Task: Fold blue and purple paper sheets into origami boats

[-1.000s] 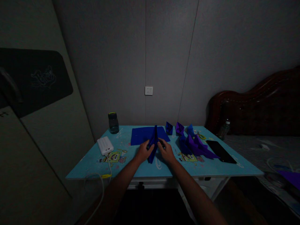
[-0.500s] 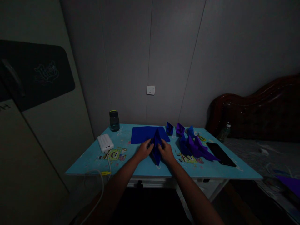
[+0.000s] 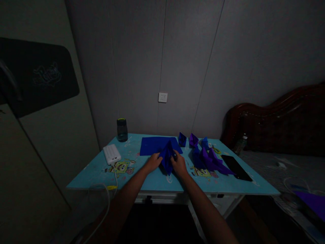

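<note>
A folded blue paper boat [image 3: 167, 160] stands between my two hands, its tall point up, just above the light blue table [image 3: 142, 183]. My left hand [image 3: 153, 162] pinches its left side. On the right side, my right hand [image 3: 178, 163] grips the paper, with the thumb over the folds. Behind the boat lies a flat sheet of blue paper [image 3: 152, 145]. Close to my right hand are larger folded paper pieces, one dark blue [image 3: 198, 159] and one purple [image 3: 210, 160]. Smaller folded boats, dark blue [image 3: 182, 139], purple [image 3: 193, 140] and lighter blue [image 3: 205, 143], stand at the back.
A white power bank [image 3: 111, 154] with a cable lies at the left, near a dark water bottle [image 3: 122, 130]. Scissors with yellow-green handles [image 3: 215, 149] and a black tablet [image 3: 236, 167] are at the right. A bed [image 3: 274, 169] stands beyond the table's right edge.
The blue paper boat has been turned and spread, so a broader face shows. My left hand has slid outward to its left side. The whole view has shifted slightly.
</note>
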A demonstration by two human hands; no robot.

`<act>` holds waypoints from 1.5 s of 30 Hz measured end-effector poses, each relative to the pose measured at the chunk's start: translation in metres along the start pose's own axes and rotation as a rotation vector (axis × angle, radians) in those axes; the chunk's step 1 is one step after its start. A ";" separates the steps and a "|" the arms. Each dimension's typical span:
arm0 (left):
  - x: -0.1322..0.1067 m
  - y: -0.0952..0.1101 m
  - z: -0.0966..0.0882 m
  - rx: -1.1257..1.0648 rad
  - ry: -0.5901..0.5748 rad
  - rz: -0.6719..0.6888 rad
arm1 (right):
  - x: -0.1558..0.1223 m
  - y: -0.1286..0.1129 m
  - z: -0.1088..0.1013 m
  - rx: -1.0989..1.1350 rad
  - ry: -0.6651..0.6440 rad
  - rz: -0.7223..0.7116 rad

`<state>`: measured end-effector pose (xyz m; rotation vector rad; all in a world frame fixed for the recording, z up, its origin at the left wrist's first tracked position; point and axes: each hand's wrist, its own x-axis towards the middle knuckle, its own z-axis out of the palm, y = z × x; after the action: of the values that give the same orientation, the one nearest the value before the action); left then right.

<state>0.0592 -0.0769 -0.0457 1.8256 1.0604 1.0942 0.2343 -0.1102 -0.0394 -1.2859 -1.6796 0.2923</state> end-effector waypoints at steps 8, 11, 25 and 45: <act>0.003 -0.007 -0.009 -0.004 0.238 -0.150 | -0.010 -0.024 -0.010 -0.102 -0.078 -0.116; 0.004 -0.012 -0.011 -0.022 0.285 -0.199 | -0.014 -0.031 -0.011 -0.157 -0.204 -0.226; 0.002 -0.003 -0.001 -0.168 0.241 -0.100 | -0.031 -0.030 -0.034 -0.541 -0.028 -0.038; -0.006 -0.019 -0.045 0.781 0.326 0.001 | -0.067 -0.019 -0.066 -0.933 0.025 0.242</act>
<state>0.0110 -0.0674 -0.0483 2.2663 1.8728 1.0823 0.2735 -0.1980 -0.0290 -2.1570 -1.6830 -0.4311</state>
